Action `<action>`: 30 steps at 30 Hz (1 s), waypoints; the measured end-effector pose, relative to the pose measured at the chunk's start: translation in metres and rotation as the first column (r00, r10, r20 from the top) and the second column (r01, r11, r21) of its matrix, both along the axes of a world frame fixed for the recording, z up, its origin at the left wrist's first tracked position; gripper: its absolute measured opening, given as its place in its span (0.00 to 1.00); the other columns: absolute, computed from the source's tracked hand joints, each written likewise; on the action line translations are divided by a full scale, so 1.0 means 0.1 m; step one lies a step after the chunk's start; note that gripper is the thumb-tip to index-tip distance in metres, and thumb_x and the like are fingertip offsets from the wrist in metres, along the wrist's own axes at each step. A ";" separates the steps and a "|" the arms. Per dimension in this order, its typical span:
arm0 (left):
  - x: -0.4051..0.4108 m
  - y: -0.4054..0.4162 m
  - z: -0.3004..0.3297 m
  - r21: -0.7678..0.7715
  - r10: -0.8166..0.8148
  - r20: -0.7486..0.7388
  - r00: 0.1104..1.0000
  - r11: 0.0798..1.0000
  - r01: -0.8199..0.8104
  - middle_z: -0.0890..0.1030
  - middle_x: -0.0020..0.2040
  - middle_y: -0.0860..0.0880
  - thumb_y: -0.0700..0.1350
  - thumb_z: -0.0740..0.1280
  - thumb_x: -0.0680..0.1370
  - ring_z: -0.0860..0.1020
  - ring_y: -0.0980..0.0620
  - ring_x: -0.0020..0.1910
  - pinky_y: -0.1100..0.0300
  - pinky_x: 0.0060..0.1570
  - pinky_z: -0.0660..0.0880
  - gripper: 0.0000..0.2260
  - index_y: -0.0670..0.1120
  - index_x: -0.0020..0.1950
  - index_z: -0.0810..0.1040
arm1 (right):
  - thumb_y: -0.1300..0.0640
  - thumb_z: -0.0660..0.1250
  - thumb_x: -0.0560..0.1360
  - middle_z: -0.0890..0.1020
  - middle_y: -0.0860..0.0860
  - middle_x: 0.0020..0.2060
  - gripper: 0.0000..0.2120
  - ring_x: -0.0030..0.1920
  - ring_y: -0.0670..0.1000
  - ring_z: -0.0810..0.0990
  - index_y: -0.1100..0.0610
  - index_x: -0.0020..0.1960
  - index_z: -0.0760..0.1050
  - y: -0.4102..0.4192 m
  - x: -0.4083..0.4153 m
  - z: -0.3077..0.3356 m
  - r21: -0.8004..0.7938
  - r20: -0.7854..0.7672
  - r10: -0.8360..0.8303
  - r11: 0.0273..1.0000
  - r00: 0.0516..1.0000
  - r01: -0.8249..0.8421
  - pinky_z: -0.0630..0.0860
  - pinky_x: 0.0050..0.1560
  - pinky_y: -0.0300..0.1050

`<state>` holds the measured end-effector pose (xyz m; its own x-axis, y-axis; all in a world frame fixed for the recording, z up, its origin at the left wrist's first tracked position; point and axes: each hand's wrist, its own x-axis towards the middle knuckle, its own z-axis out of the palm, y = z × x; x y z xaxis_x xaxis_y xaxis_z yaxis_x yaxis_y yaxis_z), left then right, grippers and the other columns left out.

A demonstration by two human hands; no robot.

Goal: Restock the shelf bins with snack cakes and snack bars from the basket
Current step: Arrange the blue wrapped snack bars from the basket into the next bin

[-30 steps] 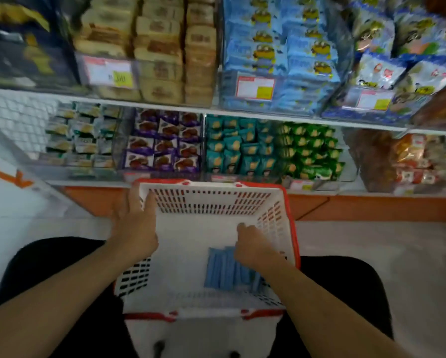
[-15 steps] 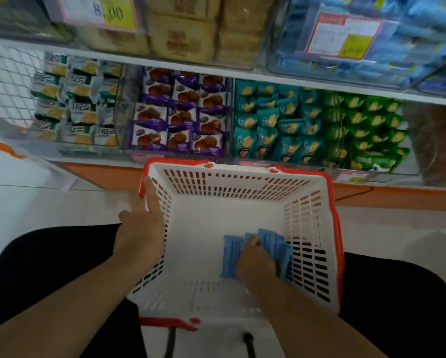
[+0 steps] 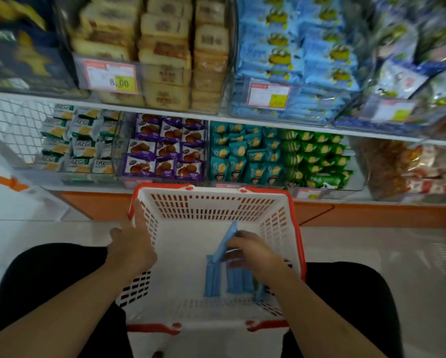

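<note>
Left hand (image 3: pixel 132 244) rests flat-fingered on the basket (image 3: pixel 216 202) rim, steadying it; on the floor inside lie slim blue snack bars (image 3: pixel 214 280), likely light, crinkly and slippery, and the right hand (image 3: pixel 253 251) pinches one tilted bar (image 3: pixel 227 241) at its upper end, probably safest held mid-length.

Left grip (image 3: pixel 132 245) lies flat, right grip (image 3: pixel 253 251) pinches.

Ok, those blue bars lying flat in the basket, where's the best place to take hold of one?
Probably by a short end, from above. The flat blue bars lie side by side on the basket floor, so their long edges are crowded. The right hand already pinches one tilted bar that way, its far end raised. The left hand rests on the rim.
</note>
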<state>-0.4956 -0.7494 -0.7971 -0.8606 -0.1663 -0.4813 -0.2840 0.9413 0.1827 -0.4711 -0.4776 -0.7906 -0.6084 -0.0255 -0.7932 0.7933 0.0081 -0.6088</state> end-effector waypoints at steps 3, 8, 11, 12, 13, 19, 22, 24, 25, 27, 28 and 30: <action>0.04 -0.03 0.19 0.079 0.048 -0.109 0.993 0.996 -0.040 0.54 0.76 0.41 0.50 0.73 0.70 0.63 0.33 0.73 0.35 0.72 0.65 0.52 0.53 0.81 0.39 | 0.63 0.69 0.74 0.84 0.64 0.55 0.20 0.52 0.62 0.84 0.63 0.65 0.76 0.12 0.11 0.62 -0.255 -0.219 -0.058 0.967 0.974 0.000 0.81 0.51 0.55; 0.09 0.21 0.91 0.284 -0.123 -0.365 0.923 0.929 0.236 0.68 0.71 0.49 0.38 0.72 0.76 0.72 0.46 0.70 0.55 0.64 0.77 0.28 0.50 0.74 0.70 | 0.68 0.67 0.72 0.81 0.67 0.58 0.23 0.56 0.64 0.81 0.71 0.67 0.72 0.28 0.22 1.29 -0.430 -0.473 -0.098 0.893 0.876 -0.132 0.78 0.50 0.54; 0.08 0.49 1.52 0.445 -0.098 -0.495 0.863 0.825 0.349 0.77 0.62 0.59 0.40 0.67 0.82 0.78 0.60 0.61 0.71 0.53 0.75 0.16 0.58 0.65 0.76 | 0.70 0.68 0.72 0.80 0.68 0.58 0.24 0.56 0.65 0.79 0.73 0.67 0.71 0.34 0.25 1.57 -0.434 -0.546 -0.124 0.888 0.829 -0.153 0.78 0.52 0.55; 0.09 0.58 1.75 0.470 -0.085 -0.558 0.826 0.787 0.398 0.77 0.61 0.63 0.39 0.65 0.83 0.77 0.64 0.61 0.70 0.55 0.74 0.17 0.60 0.64 0.77 | 0.68 0.69 0.72 0.80 0.68 0.57 0.24 0.56 0.65 0.80 0.72 0.67 0.72 0.35 0.25 1.66 -0.437 -0.557 -0.125 0.885 0.821 -0.162 0.78 0.53 0.56; 0.10 0.67 1.99 0.477 -0.085 -0.618 0.781 0.749 0.459 0.77 0.62 0.65 0.38 0.64 0.83 0.76 0.67 0.62 0.68 0.58 0.74 0.20 0.62 0.65 0.76 | 0.65 0.68 0.73 0.80 0.67 0.56 0.22 0.55 0.64 0.80 0.71 0.66 0.73 0.36 0.26 1.75 -0.450 -0.554 -0.124 0.876 0.823 -0.172 0.78 0.54 0.57; 0.13 1.03 2.90 0.136 -0.644 -0.628 0.436 0.461 0.877 0.56 0.78 0.73 0.44 0.72 0.81 0.51 0.73 0.77 0.73 0.71 0.55 0.31 0.66 0.78 0.65 | 0.50 0.61 0.81 0.76 0.60 0.44 0.20 0.39 0.56 0.76 0.68 0.61 0.74 0.44 0.36 2.14 -0.626 -0.406 -0.059 0.745 0.912 -0.231 0.72 0.36 0.48; 0.13 1.16 2.94 -0.061 -0.741 -0.599 0.303 0.419 0.906 0.67 0.74 0.67 0.55 0.70 0.81 0.62 0.69 0.72 0.66 0.73 0.63 0.25 0.63 0.77 0.67 | 0.48 0.61 0.81 0.78 0.58 0.42 0.20 0.31 0.51 0.72 0.65 0.55 0.79 0.55 0.36 2.23 -0.573 -0.371 -0.009 0.789 0.929 -0.222 0.62 0.29 0.44; 0.11 1.23 2.93 -0.135 -0.776 -0.566 0.280 0.422 0.896 0.70 0.72 0.65 0.58 0.67 0.82 0.68 0.65 0.70 0.65 0.68 0.67 0.25 0.63 0.78 0.65 | 0.47 0.60 0.83 0.79 0.59 0.41 0.22 0.28 0.49 0.70 0.65 0.54 0.82 0.63 0.31 2.25 -0.556 -0.356 -0.003 0.804 0.934 -0.209 0.61 0.27 0.42; 0.11 1.28 2.94 -0.146 -0.785 -0.553 0.280 0.422 0.895 0.70 0.72 0.65 0.59 0.66 0.82 0.69 0.63 0.70 0.64 0.67 0.68 0.25 0.63 0.78 0.64 | 0.46 0.58 0.84 0.80 0.60 0.42 0.24 0.28 0.49 0.70 0.65 0.55 0.83 0.68 0.27 2.23 -0.559 -0.336 -0.008 0.807 0.942 -0.192 0.61 0.27 0.42; 0.08 1.37 2.95 -0.183 -0.805 -0.525 0.277 0.425 0.887 0.70 0.72 0.63 0.59 0.64 0.83 0.71 0.61 0.69 0.61 0.66 0.71 0.24 0.63 0.78 0.62 | 0.44 0.55 0.85 0.81 0.63 0.42 0.28 0.27 0.51 0.71 0.67 0.56 0.84 0.72 0.17 2.25 -0.549 -0.280 -0.052 0.828 0.959 -0.115 0.65 0.25 0.42; 0.05 1.42 2.98 -0.204 -0.809 -0.516 0.280 0.434 0.878 0.71 0.71 0.62 0.60 0.63 0.83 0.72 0.59 0.69 0.59 0.65 0.74 0.24 0.62 0.78 0.63 | 0.44 0.55 0.86 0.81 0.64 0.42 0.30 0.27 0.54 0.72 0.67 0.53 0.85 0.75 0.09 2.23 -0.515 -0.251 -0.095 0.856 0.963 -0.050 0.68 0.25 0.42; -0.05 1.53 3.05 -0.227 -0.805 -0.494 0.329 0.484 0.845 0.72 0.71 0.61 0.60 0.62 0.83 0.74 0.59 0.67 0.58 0.62 0.76 0.24 0.61 0.78 0.63 | 0.47 0.62 0.83 0.82 0.65 0.42 0.22 0.31 0.58 0.74 0.62 0.47 0.86 0.83 -0.08 2.22 -0.341 -0.297 -0.244 0.930 0.923 0.136 0.73 0.32 0.47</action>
